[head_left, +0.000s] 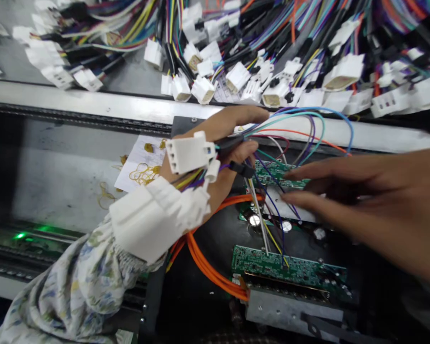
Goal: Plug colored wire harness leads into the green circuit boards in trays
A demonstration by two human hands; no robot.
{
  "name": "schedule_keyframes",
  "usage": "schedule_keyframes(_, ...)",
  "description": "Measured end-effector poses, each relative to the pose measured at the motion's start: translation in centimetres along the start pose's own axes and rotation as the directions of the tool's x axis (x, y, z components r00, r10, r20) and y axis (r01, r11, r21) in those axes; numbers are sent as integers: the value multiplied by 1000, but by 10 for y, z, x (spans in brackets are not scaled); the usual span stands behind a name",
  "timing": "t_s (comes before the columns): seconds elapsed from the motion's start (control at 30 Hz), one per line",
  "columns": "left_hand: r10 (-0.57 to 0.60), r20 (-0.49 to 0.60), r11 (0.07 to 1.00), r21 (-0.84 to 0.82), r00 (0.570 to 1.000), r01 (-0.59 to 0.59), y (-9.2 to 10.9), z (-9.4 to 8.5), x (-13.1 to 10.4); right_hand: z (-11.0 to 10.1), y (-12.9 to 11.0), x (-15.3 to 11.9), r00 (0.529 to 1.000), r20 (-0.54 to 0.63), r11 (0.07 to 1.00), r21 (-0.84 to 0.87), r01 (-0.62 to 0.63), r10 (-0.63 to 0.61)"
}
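Observation:
Wrapped round a wire harness [232,143] is my left hand [218,157], at the centre of the view. White connectors [191,153] hang from the harness over the back of that hand and the wrist. Coloured loose wires fan out from it to the right. My right hand [361,200] is at the right, thumb and forefinger held a little apart beside thin dark wires [286,200]; no wire is clearly between them. Below the hands lie a green circuit board [289,267] and another, partly covered board [268,172].
Many harnesses with white connectors [204,88] lie along the back behind a metal rail [129,102]. Orange cables [211,272] curve to the boards. Yellow rubber bands [143,174] rest on white paper [129,165] at the left. A metal block [289,310] sits near the front.

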State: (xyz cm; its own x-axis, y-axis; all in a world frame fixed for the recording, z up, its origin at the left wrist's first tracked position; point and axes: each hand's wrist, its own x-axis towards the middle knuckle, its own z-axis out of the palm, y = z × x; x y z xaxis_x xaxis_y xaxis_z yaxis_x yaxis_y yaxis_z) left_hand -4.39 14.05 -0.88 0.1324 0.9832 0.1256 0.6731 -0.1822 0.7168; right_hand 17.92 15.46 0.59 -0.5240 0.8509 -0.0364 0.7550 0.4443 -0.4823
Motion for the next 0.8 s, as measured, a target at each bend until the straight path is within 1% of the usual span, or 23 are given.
schedule_keyframes(0.03,0,-10,1000,1,1000,0,0,0,0,-1,-1,-2,998,51,998,52,21,-24)
schedule_keyframes(0.1,13,-26,1000,8,1000,-13,-1,-1,0,-3,-1,-4,974,186,978,188,93,-129)
schedule_keyframes(0.13,11,-26,1000,7,1000,-11,-1,-1,0,-3,-1,-4,961,216,962,247,115,-171)
schedule_keyframes(0.17,7,-18,1000,-1,1000,-7,-1,-1,-1,-3,-1,-4,961,216,953,284,109,-175)
schedule_keyframes(0.2,1,-1,1000,-3,1000,-1,-1,-1,-1,-2,-1,-3,972,191,951,301,76,-138)
schedule_keyframes(0.27,10,3,1000,15,1000,-10,0,-1,-2,4,-4,2,997,67,960,276,-47,30)
schedule_keyframes(0.3,16,-1,999,31,1000,-16,1,-1,-2,8,-6,5,994,-8,963,248,-105,111)
schedule_keyframes(0.33,29,-5,999,47,1000,-29,2,-1,-3,13,-8,9,985,-60,965,218,-144,160)
schedule_keyframes(0.4,64,-17,997,54,998,-63,5,-2,-3,22,-11,16,980,-88,973,167,-160,176)
schedule_keyframes(0.5,96,-21,995,36,995,-95,7,-3,-4,31,-10,23,981,-36,968,176,-181,190)
schedule_keyframes(0.63,82,-25,996,-16,996,-83,8,-3,-3,32,-8,23,975,-42,955,218,-203,217)
schedule_keyframes(0.8,156,-26,988,9,987,-155,5,-2,-1,30,-9,23,977,-65,965,183,-187,202)
